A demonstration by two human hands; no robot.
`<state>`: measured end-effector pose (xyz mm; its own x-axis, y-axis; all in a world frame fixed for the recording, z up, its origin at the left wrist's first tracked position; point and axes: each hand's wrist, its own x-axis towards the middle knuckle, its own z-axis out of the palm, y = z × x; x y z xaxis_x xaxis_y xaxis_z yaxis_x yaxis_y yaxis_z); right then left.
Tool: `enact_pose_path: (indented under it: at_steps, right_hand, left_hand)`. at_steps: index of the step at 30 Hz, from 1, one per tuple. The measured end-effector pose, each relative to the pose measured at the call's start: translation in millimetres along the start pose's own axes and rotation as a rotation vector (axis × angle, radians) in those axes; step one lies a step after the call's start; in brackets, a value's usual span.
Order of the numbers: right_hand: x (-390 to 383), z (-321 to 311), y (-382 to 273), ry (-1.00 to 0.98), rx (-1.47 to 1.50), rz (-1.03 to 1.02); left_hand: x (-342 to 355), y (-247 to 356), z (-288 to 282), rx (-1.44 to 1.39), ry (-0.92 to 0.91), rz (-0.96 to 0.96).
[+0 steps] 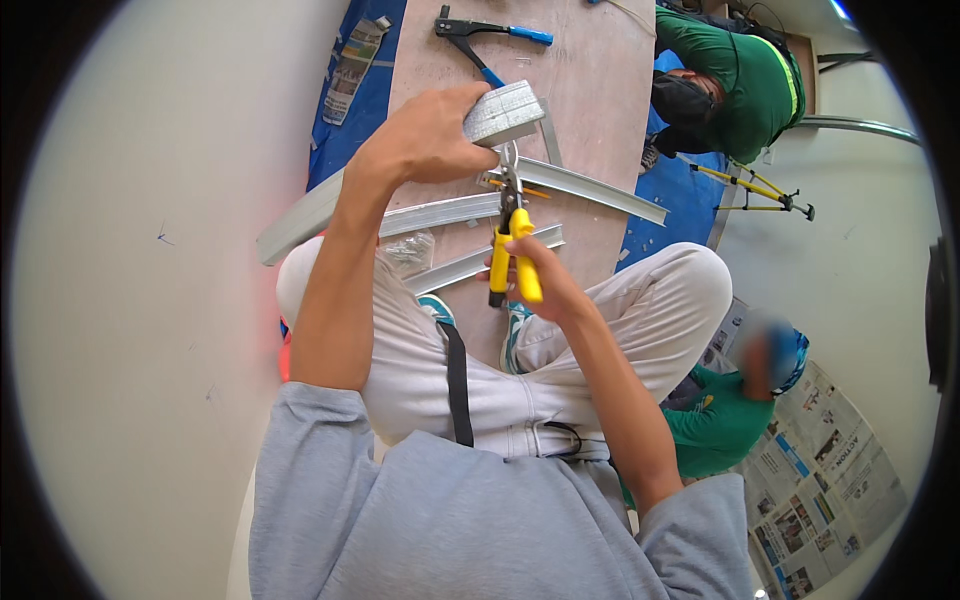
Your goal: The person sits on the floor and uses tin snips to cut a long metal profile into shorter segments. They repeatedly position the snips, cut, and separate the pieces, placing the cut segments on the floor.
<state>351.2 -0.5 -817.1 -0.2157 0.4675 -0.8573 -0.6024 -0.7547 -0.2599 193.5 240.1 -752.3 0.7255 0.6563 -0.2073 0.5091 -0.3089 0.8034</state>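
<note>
My left hand (pixel 425 135) grips a galvanized metal channel (pixel 500 112) near its end; the length behind my wrist seems to continue down to the left. My right hand (pixel 545 275) is closed round yellow-handled metal snips (pixel 515 250). The snips' jaws reach up to just beneath the held end; whether they touch it I cannot tell. Loose metal channels (pixel 590 197) lie beneath on a pinkish board (pixel 600 90), with a bag of small parts (pixel 408 255). A blue-and-black rivet gun (pixel 470 35) lies beyond my left hand.
A green-shirted co-worker (pixel 730 90) bends at upper right; another (pixel 710 420) sits at lower right beside newspapers (pixel 820 480). A yellow tripod (pixel 760 195) lies on the right. Blue sheeting (pixel 645 240) borders the board. A white wall (pixel 150 300) rises on the left.
</note>
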Motion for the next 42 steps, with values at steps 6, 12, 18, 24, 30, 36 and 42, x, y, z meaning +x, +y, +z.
enact_pose_path:
  at_steps: [6, 12, 18, 24, 30, 36, 42]
  right_hand:
    - [-107.6, 29.3, -13.3, 0.047, -0.523, -0.180]
    - [-136.6, 36.0, -16.9, 0.183, -0.789, -0.304]
    - [-138.0, 36.1, -21.2, 0.206, -0.839, -0.326]
    - [-131.4, 33.2, -24.5, 0.175, -0.875, -0.339]
    - [-132.4, 35.6, -30.1, 0.170, -0.811, -0.292]
    - [-139.8, 46.9, -35.2, 0.245, -0.958, -0.186]
    - [-137.0, 49.8, -28.5, 0.357, -1.016, -0.273]
  left_hand:
    - [-0.1, 2.5, -1.8, 0.038, -0.002, 0.009]
    - [0.1, 13.4, -2.5, 0.141, 0.011, -0.030]
    - [-1.0, 17.7, -0.7, 0.196, -0.059, -0.079]
    - [1.2, 23.1, 1.1, 0.234, -0.104, -0.099]
    - [0.5, 25.5, 8.5, 0.302, -0.147, -0.127]
    - [-4.5, 28.6, 16.5, 0.406, -0.165, -0.147]
    - [-5.5, 31.7, 26.1, 0.446, -0.189, -0.202]
